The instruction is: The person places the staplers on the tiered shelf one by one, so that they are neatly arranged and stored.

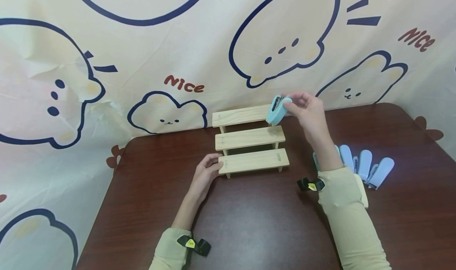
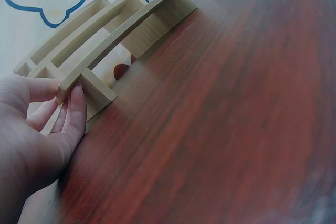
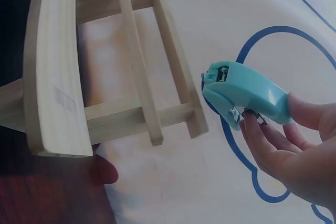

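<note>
Right hand [image 3: 300, 156] pinching a teal stapler [image 3: 254, 90], wooden rack [image 3: 138, 66] nearby (three slats), printed backdrop [image 3: 173, 192] behind

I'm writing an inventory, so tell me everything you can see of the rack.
The rack looks like pale, grained, unpainted wood. Its three narrow, flat slats rise like steps toward the patterned backdrop, carried by supports near their ends. Small faint marks show near some slat ends. It stands upright on the table. The left hand grips the left end of the lowest slat.
</note>
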`<action>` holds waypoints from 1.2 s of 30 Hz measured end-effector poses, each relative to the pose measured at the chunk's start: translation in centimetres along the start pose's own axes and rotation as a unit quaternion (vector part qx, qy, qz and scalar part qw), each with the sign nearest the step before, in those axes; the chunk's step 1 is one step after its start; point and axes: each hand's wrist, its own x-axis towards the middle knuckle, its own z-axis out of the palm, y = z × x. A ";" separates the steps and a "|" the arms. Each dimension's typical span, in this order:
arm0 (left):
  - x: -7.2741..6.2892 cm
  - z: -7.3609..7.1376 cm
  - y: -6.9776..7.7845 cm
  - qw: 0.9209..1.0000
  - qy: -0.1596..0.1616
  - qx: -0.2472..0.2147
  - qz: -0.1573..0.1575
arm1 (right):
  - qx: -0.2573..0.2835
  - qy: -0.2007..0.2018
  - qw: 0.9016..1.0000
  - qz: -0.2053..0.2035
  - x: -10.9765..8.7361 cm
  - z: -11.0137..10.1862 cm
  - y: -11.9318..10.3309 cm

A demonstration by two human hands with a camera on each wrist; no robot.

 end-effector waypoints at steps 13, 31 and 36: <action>0.0 0.1 0.1 1.000 -0.001 -0.005 0.005 | 0.003 0.023 1.000 0.001 0.6 0.7 0.8; -0.2 0.1 0.0 1.000 -0.002 -0.002 0.003 | -0.068 0.057 0.995 -0.046 1.0 3.5 1.3; -0.3 0.0 0.1 1.000 -0.002 -0.005 0.007 | -0.080 0.055 0.993 -0.072 1.0 4.4 1.5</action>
